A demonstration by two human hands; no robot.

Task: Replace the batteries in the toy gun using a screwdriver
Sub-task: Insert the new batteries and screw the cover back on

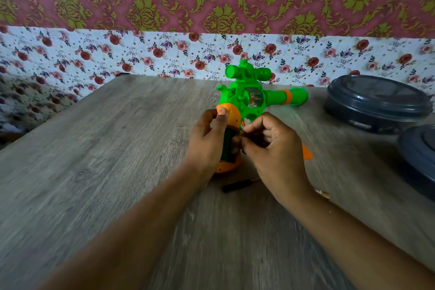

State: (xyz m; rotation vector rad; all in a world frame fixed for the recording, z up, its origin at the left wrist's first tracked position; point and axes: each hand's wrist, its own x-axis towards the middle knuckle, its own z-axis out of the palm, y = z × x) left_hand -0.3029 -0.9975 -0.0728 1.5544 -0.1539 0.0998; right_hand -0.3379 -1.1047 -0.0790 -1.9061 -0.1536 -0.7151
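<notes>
A green and orange toy gun stands on its orange grip on the wooden table, barrel pointing right. My left hand is wrapped around the grip, thumb on its orange top, and the dark battery slot in the grip faces me. My right hand has its fingers curled at that slot; what they pinch is hidden. A black-handled screwdriver lies on the table just below the grip. An orange piece, perhaps the battery cover, pokes out from behind my right hand.
Two dark round lidded containers stand at the right: one at the back, one at the right edge. A small pale object lies by my right wrist. A floral wall runs behind the table.
</notes>
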